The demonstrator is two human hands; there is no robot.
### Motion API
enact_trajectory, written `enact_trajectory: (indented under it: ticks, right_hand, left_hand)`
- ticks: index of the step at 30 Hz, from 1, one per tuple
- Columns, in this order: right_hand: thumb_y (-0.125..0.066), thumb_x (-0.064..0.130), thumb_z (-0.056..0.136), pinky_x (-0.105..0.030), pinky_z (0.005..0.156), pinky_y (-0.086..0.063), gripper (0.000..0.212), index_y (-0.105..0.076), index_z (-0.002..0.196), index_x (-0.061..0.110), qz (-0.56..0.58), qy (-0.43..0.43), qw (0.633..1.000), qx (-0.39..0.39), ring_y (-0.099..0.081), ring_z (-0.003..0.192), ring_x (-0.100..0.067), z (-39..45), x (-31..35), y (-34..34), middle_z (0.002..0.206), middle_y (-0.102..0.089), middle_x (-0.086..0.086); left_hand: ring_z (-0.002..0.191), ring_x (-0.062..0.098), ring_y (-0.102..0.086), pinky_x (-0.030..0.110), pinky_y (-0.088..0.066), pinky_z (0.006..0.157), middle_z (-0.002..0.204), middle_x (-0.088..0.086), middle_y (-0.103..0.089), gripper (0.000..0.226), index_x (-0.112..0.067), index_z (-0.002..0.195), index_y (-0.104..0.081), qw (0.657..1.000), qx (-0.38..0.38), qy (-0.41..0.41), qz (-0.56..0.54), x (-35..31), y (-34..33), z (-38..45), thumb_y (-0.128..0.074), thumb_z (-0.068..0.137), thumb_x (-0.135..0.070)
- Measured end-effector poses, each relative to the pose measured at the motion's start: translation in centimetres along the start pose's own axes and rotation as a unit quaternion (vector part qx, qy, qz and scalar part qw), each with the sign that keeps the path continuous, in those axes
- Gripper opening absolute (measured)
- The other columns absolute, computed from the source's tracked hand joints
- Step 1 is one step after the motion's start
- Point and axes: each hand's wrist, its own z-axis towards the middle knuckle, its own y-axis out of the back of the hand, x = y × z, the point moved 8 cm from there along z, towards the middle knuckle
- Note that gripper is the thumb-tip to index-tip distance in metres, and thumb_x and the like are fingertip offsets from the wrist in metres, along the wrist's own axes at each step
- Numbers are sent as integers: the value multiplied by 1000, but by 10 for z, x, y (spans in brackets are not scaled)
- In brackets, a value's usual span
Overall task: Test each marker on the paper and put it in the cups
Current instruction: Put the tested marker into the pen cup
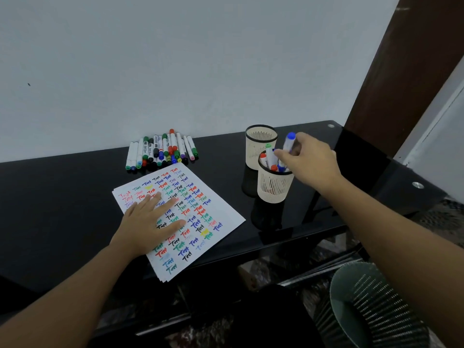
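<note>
A white paper (pixel 221 217) covered with several coloured "Test" words lies on the black glass table (pixel 62 197). My left hand (pixel 148 222) rests flat on the paper with its fingers spread. My right hand (pixel 308 159) holds a blue-capped marker (pixel 290 141) upright just above the near cup (pixel 273 184), a cream mesh cup holding several markers. Behind it stands the far cup (pixel 259 141), whose inside I cannot see into. A pile of markers (pixel 163 149) lies against the wall beyond the paper.
A white wall rises behind the table. A dark wooden post (pixel 401 61) stands at the right. A green mesh waste bin (pixel 376 307) sits on the floor at lower right, below the table's front edge.
</note>
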Motion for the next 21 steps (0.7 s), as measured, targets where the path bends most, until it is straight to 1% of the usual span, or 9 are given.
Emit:
enact_trajectory:
  ticks: [3, 6, 9, 10, 12, 13, 15, 18, 21]
  right_hand:
    - [-62, 54, 98, -47, 91, -45, 39, -41, 74, 32, -6, 5, 1000, -6, -53, 70, -6, 0, 0, -4, 71, -56, 14]
    - [-63, 56, 96, -45, 91, -45, 34, -45, 75, 35, -29, 0, 1000, 11, -60, 81, -12, 2, -5, -11, 72, -56, 17]
    - [-63, 57, 96, -38, 90, -32, 30, -56, 78, 33, -48, -11, 998, 28, -61, 93, -13, 2, -11, -16, 79, -60, 18]
    - [-62, 59, 95, -38, 90, -29, 29, -60, 82, 33, -42, -14, 999, 27, -59, 94, -12, 2, -13, -16, 84, -63, 18]
    - [-61, 66, 93, -39, 92, -28, 34, -69, 102, 35, -26, -18, 999, 17, -55, 96, -9, 1, -16, -16, 94, -65, 17]
    - [-60, 68, 92, -39, 93, -28, 40, -70, 112, 35, -21, -14, 1000, 8, -55, 96, -8, 1, -16, -16, 96, -66, 17]
    - [-59, 71, 91, -39, 96, -30, 47, -69, 121, 35, -12, -1, 1000, -13, -56, 95, -6, -1, -12, -13, 94, -68, 18]
    - [-61, 68, 92, -35, 94, -29, 42, -69, 118, 36, 11, 18, 999, -36, -58, 91, -5, -3, 1, -8, 83, -65, 18]
    - [-61, 63, 94, -35, 95, -32, 33, -70, 110, 35, 19, 65, 996, -54, -59, 87, -3, -6, 25, -8, 79, -63, 16]
  left_hand:
    - [157, 17, 4, 48, 0, 126, 171, -6, -1, 91, -60, 154, -7, 1000, -1, -1, -4, 1, 0, 1, -12, 72, -101]
    - [157, 16, 3, 48, 1, 126, 170, -7, -1, 89, -60, 153, -8, 1000, -3, -1, -7, 2, -1, 1, -14, 74, -100]
    - [157, 16, 3, 48, 1, 126, 170, -7, -2, 87, -61, 153, -9, 1000, -5, -1, -12, 3, -1, 1, -16, 75, -100]
    - [157, 16, 3, 48, 0, 126, 170, -7, -2, 87, -62, 153, -9, 1000, -6, -1, -12, 3, -1, 1, -16, 75, -100]
    - [157, 16, 3, 48, 0, 126, 170, -8, -2, 87, -62, 153, -9, 1000, -8, -1, -14, 3, -1, 1, -17, 75, -100]
    - [157, 16, 3, 48, 0, 126, 170, -8, -2, 87, -61, 153, -10, 1000, -9, -1, -15, 3, -1, 1, -17, 75, -100]
    - [157, 16, 3, 48, 1, 126, 170, -7, -3, 88, -61, 153, -10, 1000, -9, -1, -20, 2, 0, 1, -17, 74, -100]
    - [157, 17, 3, 49, 1, 126, 170, -7, -3, 92, -60, 153, -11, 1000, -9, -1, -30, 2, 1, 2, -16, 71, -102]
    - [157, 17, 0, 49, 0, 126, 170, -7, -6, 98, -57, 155, -16, 999, -6, -1, -46, -1, 3, 1, -17, 68, -102]
